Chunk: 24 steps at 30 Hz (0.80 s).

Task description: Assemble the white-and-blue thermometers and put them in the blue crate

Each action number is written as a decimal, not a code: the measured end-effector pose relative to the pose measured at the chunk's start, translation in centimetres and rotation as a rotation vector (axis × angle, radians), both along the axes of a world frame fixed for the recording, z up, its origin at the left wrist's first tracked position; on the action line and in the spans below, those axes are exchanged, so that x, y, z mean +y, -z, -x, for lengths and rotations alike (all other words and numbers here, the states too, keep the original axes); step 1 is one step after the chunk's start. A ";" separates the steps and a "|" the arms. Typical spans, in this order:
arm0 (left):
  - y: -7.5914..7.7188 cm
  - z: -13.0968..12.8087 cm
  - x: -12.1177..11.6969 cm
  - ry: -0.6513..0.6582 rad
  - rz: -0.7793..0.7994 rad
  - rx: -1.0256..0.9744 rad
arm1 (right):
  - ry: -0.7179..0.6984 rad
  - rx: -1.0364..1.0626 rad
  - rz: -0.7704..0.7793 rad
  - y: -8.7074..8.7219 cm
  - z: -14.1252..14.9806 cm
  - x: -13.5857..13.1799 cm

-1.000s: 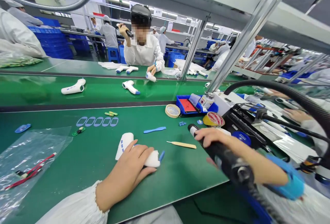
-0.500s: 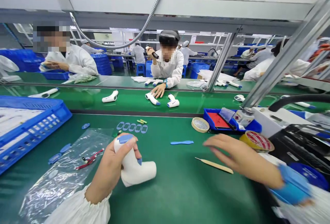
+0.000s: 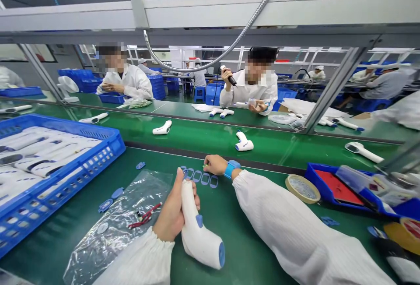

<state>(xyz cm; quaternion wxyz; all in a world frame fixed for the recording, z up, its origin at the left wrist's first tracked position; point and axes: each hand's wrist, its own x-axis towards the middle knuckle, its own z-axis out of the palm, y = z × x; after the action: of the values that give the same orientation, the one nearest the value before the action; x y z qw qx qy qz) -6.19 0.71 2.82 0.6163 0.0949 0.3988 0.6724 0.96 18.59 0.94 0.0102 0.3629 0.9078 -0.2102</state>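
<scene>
head view:
left hand (image 3: 172, 215): fingers clamped on white thermometer gun (image 3: 197, 228), nose resting on green desk (image 3: 249, 250)
right hand (image 3: 215, 165): fingertips together, pinching at blue oval parts row (image 3: 200, 176)
beside: plastic bag (image 3: 121, 219), blue crate (image 3: 49, 175)

Open green mat (image 3: 256, 250) between the sleeves, passable. Left side blocked by big blue slotted plastic crate (image 3: 65, 180); crinkled clear plastic bag (image 3: 124, 215) with red wires just beside it. Row of small blue oval lenses (image 3: 200, 176) at far edge. Right: round tape roll (image 3: 302, 188), blue tray with red pad (image 3: 334, 186). Metal post (image 3: 331, 90) beyond.
</scene>
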 end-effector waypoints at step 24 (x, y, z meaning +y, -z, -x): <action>-1.4 -2.0 -0.9 -0.048 -0.064 0.510 | -0.235 0.851 0.464 -7.3 -6.1 -10.2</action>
<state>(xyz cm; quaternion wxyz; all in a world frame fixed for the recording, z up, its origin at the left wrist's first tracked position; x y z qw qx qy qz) -4.17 -0.21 4.25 0.4763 0.2713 0.5222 0.6533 7.05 8.34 8.27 -0.2572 0.1285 0.7955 -0.5334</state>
